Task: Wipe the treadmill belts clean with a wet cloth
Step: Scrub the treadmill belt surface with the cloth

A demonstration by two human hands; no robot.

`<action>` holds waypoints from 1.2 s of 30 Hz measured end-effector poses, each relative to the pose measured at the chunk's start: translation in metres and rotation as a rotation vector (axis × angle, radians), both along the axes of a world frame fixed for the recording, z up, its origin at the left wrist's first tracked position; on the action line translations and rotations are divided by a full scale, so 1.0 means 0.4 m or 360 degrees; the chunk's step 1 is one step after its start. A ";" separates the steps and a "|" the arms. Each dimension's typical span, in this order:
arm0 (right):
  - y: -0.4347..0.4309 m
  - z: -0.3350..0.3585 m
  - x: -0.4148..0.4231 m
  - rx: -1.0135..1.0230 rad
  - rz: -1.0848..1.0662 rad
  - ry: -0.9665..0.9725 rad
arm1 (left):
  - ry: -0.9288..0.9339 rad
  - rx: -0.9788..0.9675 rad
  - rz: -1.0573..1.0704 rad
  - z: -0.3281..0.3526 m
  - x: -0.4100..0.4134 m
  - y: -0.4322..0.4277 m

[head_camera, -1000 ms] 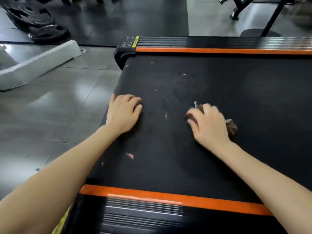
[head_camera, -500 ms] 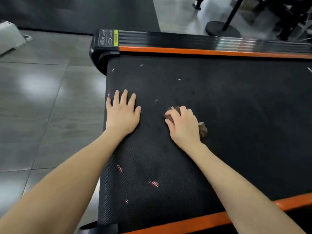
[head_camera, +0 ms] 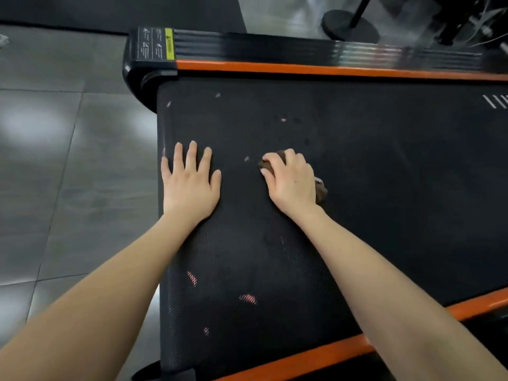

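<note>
1. Black textured treadmill belt (head_camera: pixel 384 188) fills the view. Orange side rails (head_camera: pixel 302 68) run at 12 and 5 o'clock, with grey tiled floor (head_camera: pixel 68 188) at 9 o'clock.
2. Left hand (head_camera: pixel 189 185) lies flat on the belt edge, fingers straight and spread, holding nothing, the same as half a second ago.
3. Right hand (head_camera: pixel 291 180) curls over the crumpled brown cloth (head_camera: pixel 321 191), pressing it to the belt at centre.
4. The cloth has edged toward 12 o'clock and is now level with a pale speck (head_camera: pixel 246 158).
5. Pink smears (head_camera: pixel 248 298) remain at 6 o'clock.
</note>
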State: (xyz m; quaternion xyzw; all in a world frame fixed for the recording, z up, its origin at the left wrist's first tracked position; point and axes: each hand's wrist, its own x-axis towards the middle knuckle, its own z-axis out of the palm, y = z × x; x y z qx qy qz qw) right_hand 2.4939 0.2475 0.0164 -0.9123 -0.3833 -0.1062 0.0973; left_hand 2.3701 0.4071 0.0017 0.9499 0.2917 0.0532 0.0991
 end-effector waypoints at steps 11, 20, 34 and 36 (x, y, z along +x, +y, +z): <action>-0.023 -0.011 0.087 0.0044 0.0352 -0.0026 | 0.0046 -0.0022 0.0137 0.018 0.069 0.031; -0.045 0.007 0.057 -0.0005 -0.0079 -0.0042 | -0.0016 0.0001 0.0167 0.004 0.073 0.029; 0.183 0.023 0.378 -0.0044 -0.0577 0.0057 | -0.0043 0.0035 0.0176 0.000 0.075 0.032; 0.156 0.010 0.281 -0.0019 -0.0284 -0.0002 | -0.0047 0.0033 0.0172 0.002 0.075 0.032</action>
